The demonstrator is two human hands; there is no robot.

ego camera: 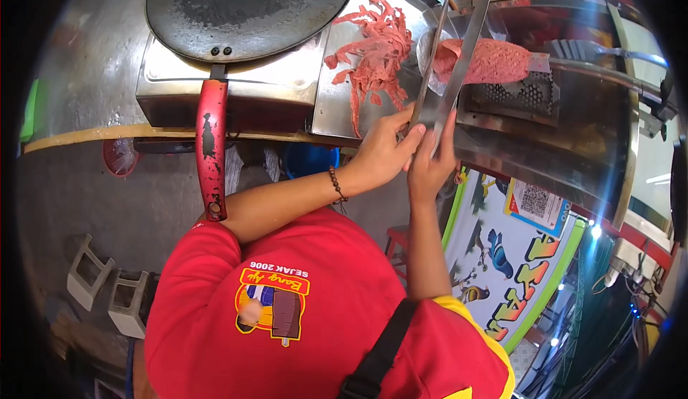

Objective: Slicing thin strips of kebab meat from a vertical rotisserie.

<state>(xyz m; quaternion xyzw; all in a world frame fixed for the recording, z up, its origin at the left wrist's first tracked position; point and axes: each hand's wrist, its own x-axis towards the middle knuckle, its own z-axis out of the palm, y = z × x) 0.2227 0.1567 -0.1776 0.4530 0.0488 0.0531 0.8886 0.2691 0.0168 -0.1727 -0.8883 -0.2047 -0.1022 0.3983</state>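
Observation:
My left hand, with a beaded bracelet at the wrist, grips a slim long metal tool; whether it is a knife or a sharpening steel I cannot tell. Close beside it, my right hand holds a long knife, its blade slanting up and away. Both tools point away from me, side by side with a narrow gap. Beyond the blade lies a kebab meat cone on a horizontal metal spit; the knife hides part of it. Shaved meat strips are heaped on a metal tray.
A dark round pan sits on a steel stove, its worn red handle jutting over the counter edge towards me. A perforated heater plate is below the meat. Several plastic stools stand on the floor at left.

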